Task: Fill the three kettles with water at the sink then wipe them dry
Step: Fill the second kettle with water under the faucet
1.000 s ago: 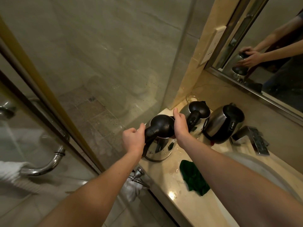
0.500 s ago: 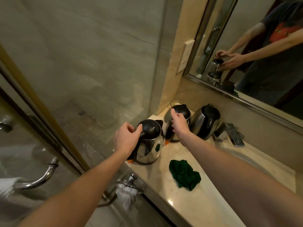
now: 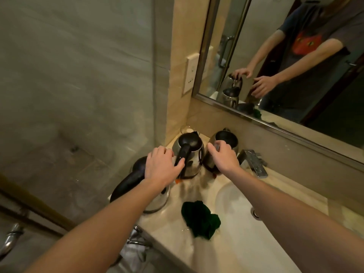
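Kettle-fetching, seemingly: middle kettle handle at the slack left hand fingertips, far kettle under the unclenched right hand; next, clasp one.

kettles: 3 | green cloth: 1 | faucet: 1 | sink: 1

Glossy steel kettles, marble counter
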Available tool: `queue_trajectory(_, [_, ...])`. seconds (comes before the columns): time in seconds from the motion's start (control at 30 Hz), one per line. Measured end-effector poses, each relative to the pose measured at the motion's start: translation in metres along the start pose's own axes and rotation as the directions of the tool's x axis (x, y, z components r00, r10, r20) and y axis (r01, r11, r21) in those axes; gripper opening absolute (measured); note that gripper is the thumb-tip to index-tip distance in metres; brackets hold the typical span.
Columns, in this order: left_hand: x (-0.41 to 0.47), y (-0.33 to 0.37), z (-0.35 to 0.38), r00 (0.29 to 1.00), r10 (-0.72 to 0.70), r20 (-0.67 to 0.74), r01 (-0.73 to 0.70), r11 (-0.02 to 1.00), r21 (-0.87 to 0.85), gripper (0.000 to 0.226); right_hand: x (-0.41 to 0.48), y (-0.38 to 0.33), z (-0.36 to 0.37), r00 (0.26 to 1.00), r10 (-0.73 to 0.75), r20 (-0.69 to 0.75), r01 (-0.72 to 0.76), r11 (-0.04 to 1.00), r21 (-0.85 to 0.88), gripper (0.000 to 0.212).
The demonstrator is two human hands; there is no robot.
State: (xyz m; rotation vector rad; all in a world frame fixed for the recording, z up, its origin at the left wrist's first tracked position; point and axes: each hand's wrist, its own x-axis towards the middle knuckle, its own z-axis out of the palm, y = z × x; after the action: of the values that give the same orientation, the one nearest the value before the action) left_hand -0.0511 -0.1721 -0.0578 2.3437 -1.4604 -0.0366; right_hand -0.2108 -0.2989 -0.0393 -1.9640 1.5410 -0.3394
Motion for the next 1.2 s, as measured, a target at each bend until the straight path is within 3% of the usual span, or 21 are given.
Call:
queue_trajectory(0.2, [0.032, 0.024, 0.022, 0.981, -0.152, 0.124, 0.140, 0.985, 0.095, 0.058, 0.028, 0.021, -0.002, 0.991, -0.127, 0.049, 0.136, 0.952, -0.275, 0.061])
queue_trajectory(0.33, [0.046, 0.035, 0.031, 0.978, -0.158, 0.134, 0.111, 0.946, 0.304, 0.069, 0.048, 0.027, -0.004, 0.983, -0.174, 0.065, 0.185, 0.921, -0.342, 0.058])
queue_trajectory(0.6, [0.060, 0.039, 0.051, 0.957, -0.185, 0.225, 0.099, 0.933, 0.345, 0.073, 0.067, 0.047, -0.007, 0.965, -0.246, 0.096, 0.263, 0.878, -0.399, 0.060])
queue_trajectory(0.83, [0.068, 0.035, 0.051, 0.888, -0.239, 0.392, 0.164, 0.963, 0.216, 0.071, 0.064, 0.048, -0.019, 0.966, -0.241, 0.089, 0.257, 0.879, -0.402, 0.061])
queue_trajectory(0.97, [0.069, 0.036, 0.051, 0.907, -0.222, 0.357, 0.188, 0.974, 0.128, 0.073, 0.054, 0.049, -0.027, 0.966, -0.247, 0.073, 0.255, 0.878, -0.405, 0.060])
queue_trajectory(1.1, [0.073, 0.042, 0.049, 0.904, -0.297, 0.308, 0.344, 0.932, -0.112, 0.074, 0.044, 0.054, -0.035, 0.971, -0.234, 0.040, 0.229, 0.876, -0.425, 0.060])
queue_trajectory(1.2, [0.075, 0.050, 0.047, 0.869, -0.333, 0.367, 0.438, 0.862, -0.254, 0.072, 0.033, 0.059, -0.043, 0.975, -0.219, 0.019, 0.206, 0.878, -0.432, 0.061])
